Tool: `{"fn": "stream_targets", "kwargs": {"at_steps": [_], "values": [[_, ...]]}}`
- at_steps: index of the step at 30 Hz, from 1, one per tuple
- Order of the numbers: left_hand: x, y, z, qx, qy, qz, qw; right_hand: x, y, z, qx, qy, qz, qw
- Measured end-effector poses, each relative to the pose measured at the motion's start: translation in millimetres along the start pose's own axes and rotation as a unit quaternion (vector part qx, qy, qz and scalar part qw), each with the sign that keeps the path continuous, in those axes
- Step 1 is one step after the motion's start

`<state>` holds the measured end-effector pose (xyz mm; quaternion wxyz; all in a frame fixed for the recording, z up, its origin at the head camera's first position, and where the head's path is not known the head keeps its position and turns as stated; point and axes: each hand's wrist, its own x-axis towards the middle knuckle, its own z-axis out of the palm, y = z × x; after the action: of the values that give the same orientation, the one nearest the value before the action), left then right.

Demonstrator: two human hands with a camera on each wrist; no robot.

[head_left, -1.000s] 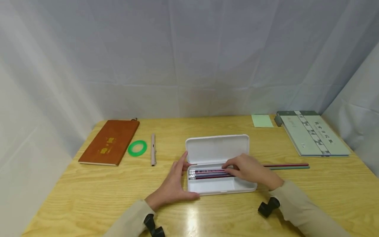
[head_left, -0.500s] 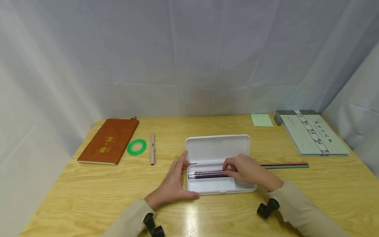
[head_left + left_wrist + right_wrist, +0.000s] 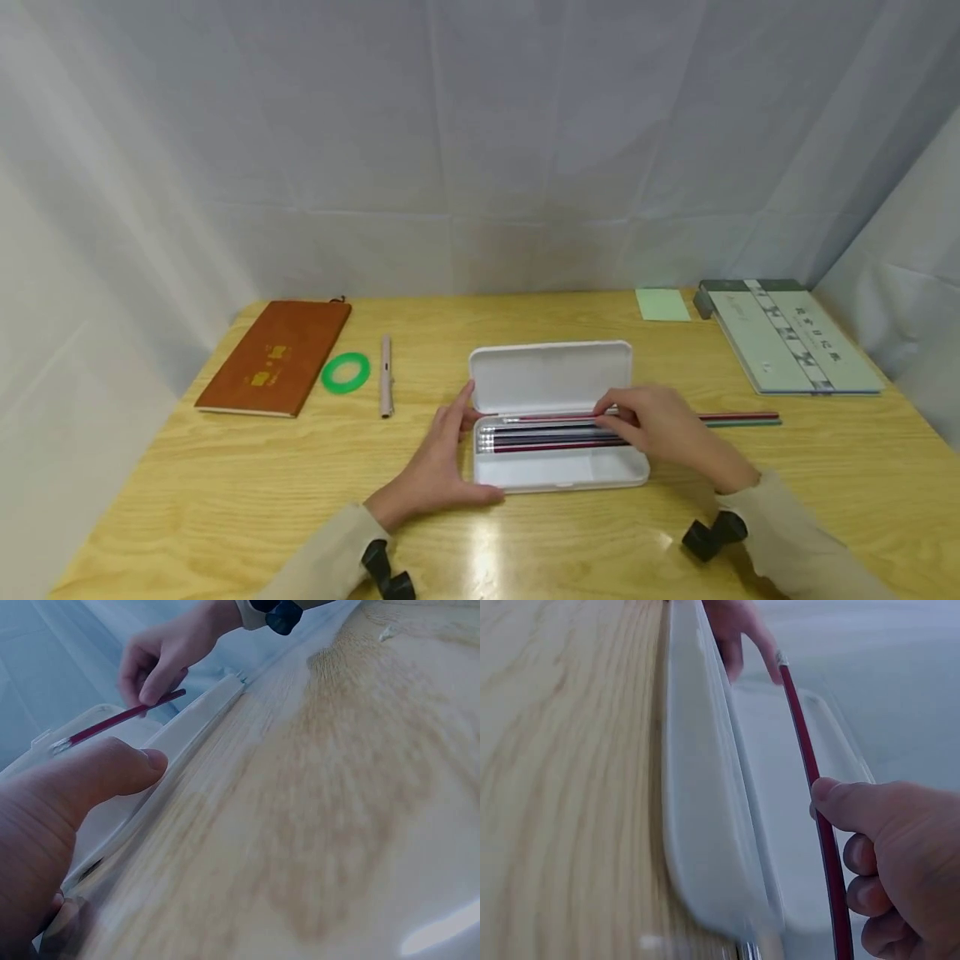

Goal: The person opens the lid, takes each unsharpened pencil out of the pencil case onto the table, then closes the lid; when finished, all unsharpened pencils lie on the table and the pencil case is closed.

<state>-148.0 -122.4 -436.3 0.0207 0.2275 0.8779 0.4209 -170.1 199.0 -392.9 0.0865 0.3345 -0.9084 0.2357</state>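
Clearly, red pencil (image 3: 802, 739), pinched in right grip (image 3: 911, 851)

- Right hand (image 3: 660, 429): shifted to the right and raised; half a second ago its fingertips were down among the pencils.
- Red pencil (image 3: 555, 417): now pinched between thumb and fingers, lifted above the white case (image 3: 532, 472).
- Row of pencils (image 3: 551, 439) inside: more of its length now exposed.
- Pencils on the tabletop (image 3: 742, 418): left portion now more covered by that hand.
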Motion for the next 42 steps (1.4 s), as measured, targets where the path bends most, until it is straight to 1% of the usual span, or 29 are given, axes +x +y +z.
{"fn": "stream_targets", "kwargs": {"at_steps": [6, 11, 13, 15, 19, 22, 26, 28, 31, 35, 39, 42], "values": [[-0.4, -0.7, 0.2, 0.001, -0.001, 0.002, 1.0, -37.5, 26.6, -19.2, -0.011, 0.037, 0.054, 0.9978], [0.2, -1.1, -0.3, 0.002, -0.002, 0.003, 1.0, -74.4, 52.8, -33.6, -0.044, 0.083, 0.067, 0.9933], [0.6, -1.1, -0.6, 0.003, -0.003, 0.004, 1.0, -87.8, 61.9, -37.9, -0.049, 0.098, 0.072, 0.9914], [0.7, -1.2, -1.0, 0.006, -0.002, 0.006, 1.0, -99.5, 68.9, -41.2, -0.042, 0.1, 0.083, 0.9906], [0.4, -1.2, -1.9, 0.01, -0.003, 0.005, 0.9999, -113.7, 76.1, -43.5, -0.017, 0.082, 0.101, 0.9914], [0.4, -1.3, -2.1, 0.009, -0.004, 0.005, 0.9999, -116.9, 78.6, -42.6, -0.009, 0.065, 0.104, 0.9924], [0.8, -1.9, -1.0, 0.006, -0.006, 0.007, 0.9999, -115.3, 82.8, -40.4, -0.019, 0.055, 0.108, 0.9925], [1.1, -2.2, -0.3, 0.006, -0.008, 0.007, 0.9999, -113.5, 84.5, -39.5, -0.022, 0.054, 0.111, 0.9922], [1.4, -2.7, 0.5, 0.008, -0.011, 0.007, 0.9999, -110.2, 85.8, -38.4, -0.012, 0.062, 0.112, 0.9917], [1.4, -3.4, 0.8, 0.005, -0.011, 0.003, 0.9999, -103.9, 85.6, -37.7, -0.012, 0.071, 0.105, 0.9919], [1.2, -3.9, 0.2, 0.002, -0.007, 0.001, 1.0, -97.2, 84.6, -36.9, -0.018, 0.066, 0.103, 0.9923], [1.6, -3.7, -0.5, 0.002, -0.004, 0.006, 1.0, -93.4, 84.6, -36.6, -0.015, 0.06, 0.106, 0.9925]]}}
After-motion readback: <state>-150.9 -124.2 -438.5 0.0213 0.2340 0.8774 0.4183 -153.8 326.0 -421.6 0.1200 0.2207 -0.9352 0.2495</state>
